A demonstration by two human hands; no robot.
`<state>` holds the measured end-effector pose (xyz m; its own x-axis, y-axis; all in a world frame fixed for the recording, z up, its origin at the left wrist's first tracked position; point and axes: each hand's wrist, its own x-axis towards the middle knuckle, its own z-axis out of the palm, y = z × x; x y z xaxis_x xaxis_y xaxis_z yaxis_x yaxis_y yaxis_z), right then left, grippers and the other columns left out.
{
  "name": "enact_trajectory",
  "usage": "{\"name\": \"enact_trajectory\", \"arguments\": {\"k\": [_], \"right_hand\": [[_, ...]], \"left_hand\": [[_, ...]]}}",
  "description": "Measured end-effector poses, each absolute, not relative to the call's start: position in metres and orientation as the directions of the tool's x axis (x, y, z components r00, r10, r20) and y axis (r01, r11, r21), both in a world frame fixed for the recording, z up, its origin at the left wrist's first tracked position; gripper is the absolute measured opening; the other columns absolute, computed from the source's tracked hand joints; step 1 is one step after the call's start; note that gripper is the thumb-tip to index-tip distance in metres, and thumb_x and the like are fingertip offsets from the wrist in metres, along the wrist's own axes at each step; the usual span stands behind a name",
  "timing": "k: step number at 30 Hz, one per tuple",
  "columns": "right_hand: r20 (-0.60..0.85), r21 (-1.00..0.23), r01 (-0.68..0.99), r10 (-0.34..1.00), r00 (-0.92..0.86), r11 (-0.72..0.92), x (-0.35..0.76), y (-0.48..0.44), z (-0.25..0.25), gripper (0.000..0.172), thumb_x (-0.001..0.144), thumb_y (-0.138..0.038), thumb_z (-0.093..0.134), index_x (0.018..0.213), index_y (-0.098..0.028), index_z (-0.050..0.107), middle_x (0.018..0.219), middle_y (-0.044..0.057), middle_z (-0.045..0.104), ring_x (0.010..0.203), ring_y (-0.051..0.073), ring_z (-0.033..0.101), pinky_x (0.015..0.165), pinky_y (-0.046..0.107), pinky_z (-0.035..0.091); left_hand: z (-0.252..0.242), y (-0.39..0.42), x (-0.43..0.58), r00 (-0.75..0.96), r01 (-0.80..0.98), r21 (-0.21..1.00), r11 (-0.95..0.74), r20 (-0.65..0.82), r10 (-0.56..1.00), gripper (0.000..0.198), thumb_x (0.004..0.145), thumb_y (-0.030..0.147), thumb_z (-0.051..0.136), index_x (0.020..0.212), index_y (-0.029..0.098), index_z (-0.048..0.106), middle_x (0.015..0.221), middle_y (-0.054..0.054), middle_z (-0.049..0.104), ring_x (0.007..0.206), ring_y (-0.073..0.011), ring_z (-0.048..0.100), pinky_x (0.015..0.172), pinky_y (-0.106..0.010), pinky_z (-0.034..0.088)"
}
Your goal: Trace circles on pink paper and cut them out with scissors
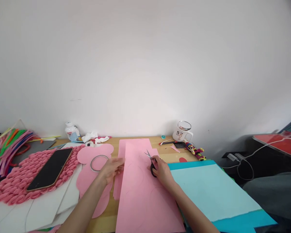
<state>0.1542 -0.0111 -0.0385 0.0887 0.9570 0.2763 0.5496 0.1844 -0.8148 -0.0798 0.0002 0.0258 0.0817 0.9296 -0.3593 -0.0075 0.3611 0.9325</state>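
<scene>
A long pink paper sheet point(140, 200) with faint curved pencil lines lies in front of me, over more pink sheets. My left hand point(113, 169) grips its left edge, fingers bent around it. In my right hand point(163, 171) is a pair of scissors point(153, 168) with dark handles. The blades are parted and point up and left, above the sheet. Just left of my left hand lies a pink cut-out with rounded lobes point(87, 183). A ring-shaped roll of tape point(99, 162) rests on it.
At left, a phone point(50, 168) lies on a pink braided mat point(21, 174), near colourful pipe cleaners point(14, 145). A white bottle point(72, 132) and a mug point(182, 132) stand by the wall. Light blue sheets point(208, 187) cover the right side.
</scene>
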Motion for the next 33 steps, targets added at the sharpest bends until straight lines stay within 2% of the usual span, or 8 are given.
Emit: {"name": "enact_trajectory", "arguments": {"k": [5,11,16,18,21,24,28,33], "right_hand": [[0.243,-0.930,0.325,0.952,0.187,0.174,0.169,-0.003,-0.027,0.028,0.067,-0.038,0.063,0.086,-0.020,0.052,0.074,0.003,0.061,0.067,0.020,0.059,0.060,0.030,0.044],[0.184,-0.982,0.075,0.969,0.162,0.174,0.180,0.004,-0.001,0.042,0.061,-0.049,0.071,0.081,-0.019,0.050,0.066,0.001,0.059,0.058,0.016,0.057,0.052,0.026,0.045],[0.169,-0.935,-0.292,0.976,0.134,0.202,0.156,0.012,0.015,0.039,0.052,-0.030,0.080,0.071,-0.019,0.048,0.057,-0.007,0.048,0.048,0.007,0.042,0.043,0.019,0.034],[0.187,-0.874,-0.387,0.937,0.294,0.296,0.150,0.023,0.022,0.037,0.053,-0.029,0.079,0.072,-0.019,0.049,0.060,-0.007,0.047,0.049,0.006,0.041,0.044,0.019,0.034],[0.185,-0.823,-0.428,0.888,0.420,0.374,0.147,0.043,0.033,0.037,0.056,-0.034,0.076,0.077,-0.022,0.048,0.066,-0.007,0.047,0.053,0.006,0.044,0.048,0.019,0.036],[0.185,-0.814,-0.432,0.878,0.442,0.389,0.143,0.057,0.041,0.038,0.056,-0.032,0.076,0.081,-0.022,0.049,0.069,-0.007,0.046,0.055,0.006,0.044,0.049,0.018,0.035],[0.226,-0.865,-0.363,0.915,0.334,0.346,0.134,0.055,0.040,0.037,0.062,-0.033,0.074,0.091,-0.020,0.056,0.071,-0.005,0.048,0.054,0.006,0.041,0.046,0.018,0.034],[0.336,-0.885,-0.296,0.933,0.126,0.359,0.121,0.035,0.017,0.031,0.080,-0.042,0.058,0.102,-0.021,0.053,0.085,0.002,0.058,0.075,0.014,0.055,0.066,0.028,0.046]], "left_hand": [[0.030,-0.002,-0.066,0.084,0.069,0.987,0.148,-0.153,0.985,0.027,0.054,0.037,0.074,0.064,0.016,0.061,0.063,-0.001,0.065,0.063,-0.0166,0.059,0.056,-0.024,0.041],[0.071,0.017,-0.080,0.055,-0.064,0.981,-0.184,0.188,0.981,0.044,0.064,0.043,0.069,0.098,0.017,0.059,0.075,-0.002,0.068,0.065,-0.0160,0.062,0.057,-0.023,0.045],[0.081,0.028,-0.097,-0.084,-0.340,0.932,-0.127,0.105,0.991,0.056,0.064,0.058,0.066,0.106,0.021,0.059,0.090,-0.006,0.070,0.089,-0.0255,0.064,0.071,-0.032,0.052],[0.074,0.025,-0.099,-0.004,-0.396,0.918,0.002,-0.004,1.000,0.056,0.065,0.061,0.063,0.106,0.023,0.060,0.097,-0.008,0.069,0.101,-0.0308,0.060,0.078,-0.040,0.052],[0.059,0.013,-0.087,0.192,-0.319,0.935,0.152,-0.094,0.977,0.062,0.051,0.042,0.080,0.106,0.023,0.061,0.110,-0.009,0.065,0.113,-0.0317,0.052,0.091,-0.042,0.046],[0.048,0.004,-0.058,0.453,-0.229,0.967,0.110,0.006,0.891,0.085,0.040,0.025,0.087,0.118,0.020,0.053,0.124,-0.014,0.056,0.122,-0.0304,0.044,0.099,-0.043,0.039],[0.041,0.007,-0.025,0.084,-0.365,0.931,0.005,0.028,0.996,0.058,0.065,0.042,0.073,0.116,0.023,0.054,0.120,-0.009,0.059,0.120,-0.0256,0.047,0.095,-0.038,0.044],[0.054,0.014,-0.018,-0.113,-0.503,0.851,-0.151,0.108,0.988,0.047,0.075,0.043,0.063,0.118,0.027,0.053,0.115,-0.003,0.063,0.119,-0.0211,0.048,0.098,-0.035,0.042]]}}
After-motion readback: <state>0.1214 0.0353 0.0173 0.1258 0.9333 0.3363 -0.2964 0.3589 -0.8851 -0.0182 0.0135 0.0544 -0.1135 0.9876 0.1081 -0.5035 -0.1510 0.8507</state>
